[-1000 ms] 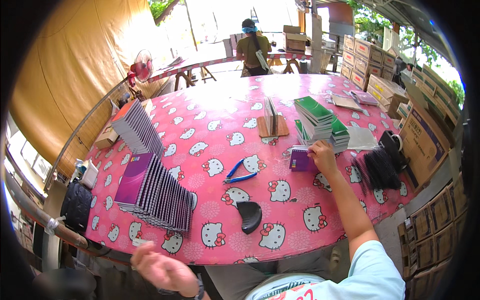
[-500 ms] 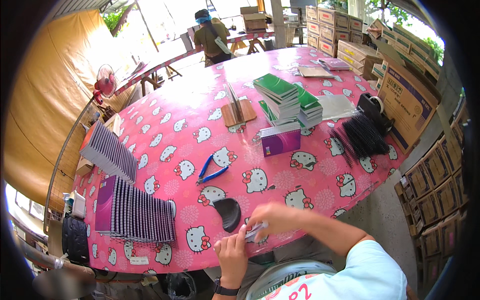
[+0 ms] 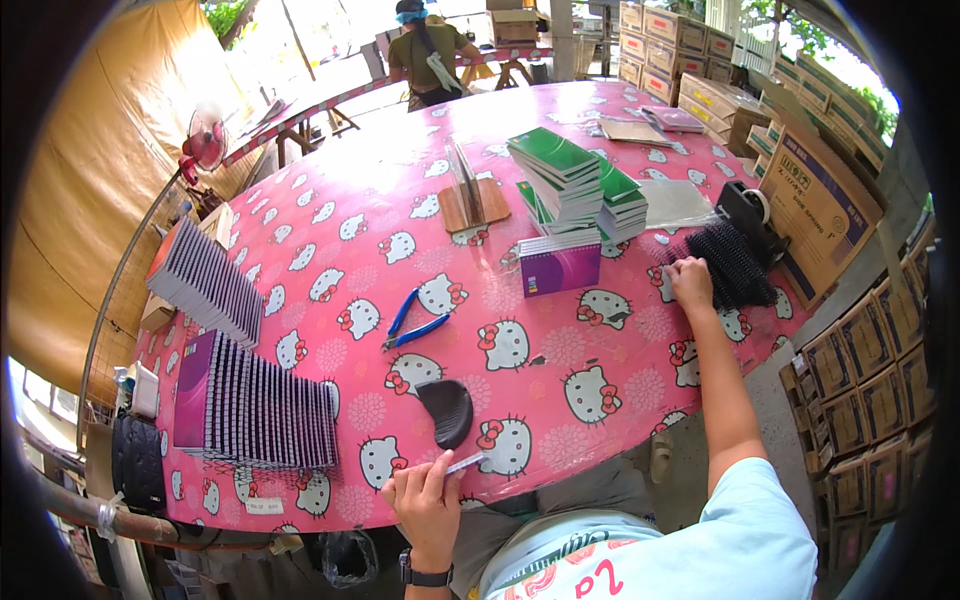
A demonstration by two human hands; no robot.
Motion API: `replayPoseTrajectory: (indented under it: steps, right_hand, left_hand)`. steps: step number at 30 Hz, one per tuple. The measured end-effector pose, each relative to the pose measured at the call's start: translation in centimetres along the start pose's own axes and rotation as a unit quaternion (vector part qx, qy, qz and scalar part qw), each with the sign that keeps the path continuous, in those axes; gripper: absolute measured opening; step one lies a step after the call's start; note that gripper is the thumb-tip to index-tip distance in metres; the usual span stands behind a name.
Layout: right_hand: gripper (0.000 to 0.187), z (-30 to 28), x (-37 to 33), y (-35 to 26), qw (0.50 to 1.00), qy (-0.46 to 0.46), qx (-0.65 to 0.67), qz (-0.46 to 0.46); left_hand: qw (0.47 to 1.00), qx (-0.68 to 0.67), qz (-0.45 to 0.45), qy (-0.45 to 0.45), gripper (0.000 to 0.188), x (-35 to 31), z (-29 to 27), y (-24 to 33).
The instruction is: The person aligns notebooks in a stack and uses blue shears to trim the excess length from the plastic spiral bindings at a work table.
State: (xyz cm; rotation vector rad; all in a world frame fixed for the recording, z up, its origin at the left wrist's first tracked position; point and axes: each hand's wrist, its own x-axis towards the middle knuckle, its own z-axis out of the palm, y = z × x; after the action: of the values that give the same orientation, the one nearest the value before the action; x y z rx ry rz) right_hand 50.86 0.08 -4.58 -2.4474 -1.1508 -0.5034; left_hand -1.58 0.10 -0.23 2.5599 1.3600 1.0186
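At the near table edge, my left hand point(image 3: 425, 498) is closed around a thin notebook point(image 3: 466, 462), seen almost edge-on as a pale strip. My right hand point(image 3: 692, 284) reaches out to the right, its fingers pinched at the near-left side of a heap of black spiral coils point(image 3: 735, 262); the exact coil between the fingertips is hard to make out. Just beyond my left hand lies a curved black pad point(image 3: 447, 413). Blue-handled pliers point(image 3: 412, 325) rest farther off, their handles spread.
Purple coil-bound notebooks stand in a long stack point(image 3: 265, 405) at left, another stack point(image 3: 208, 285) behind. Green notebooks point(image 3: 560, 180) pile up mid-table beside a purple stack point(image 3: 560, 270) and a wooden stand point(image 3: 474, 212). Cartons point(image 3: 815, 220) line the right. A person point(image 3: 430, 60) works beyond.
My right hand has left the notebook by my left hand and swung out to the coil heap. My left hand has shifted slightly left, keeping its hold. The view has shifted slightly.
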Motion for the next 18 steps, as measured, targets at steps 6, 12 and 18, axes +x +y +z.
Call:
replayPoseTrajectory:
  steps: [6, 12, 18]
  right_hand:
    - [0.022, -5.6, 0.5, -3.5, 0.981, 0.033, 0.191, 0.021]
    - [0.043, -11.7, -9.6, -20.1, 0.798, -0.232, 0.46, -0.312]
    - [0.022, -10.5, -13.8, -25.8, 0.704, -0.377, 0.512, -0.317]
  left_hand:
    - [1.0, -0.013, 0.018, -0.003, 0.027, 0.4, -0.9, -0.9]
    - [0.998, -0.044, -0.038, 0.01, 0.018, 0.8, -0.7, -0.5]
    - [0.998, -0.058, -0.032, -0.002, 0.018, 0.7, -0.8, -0.4]
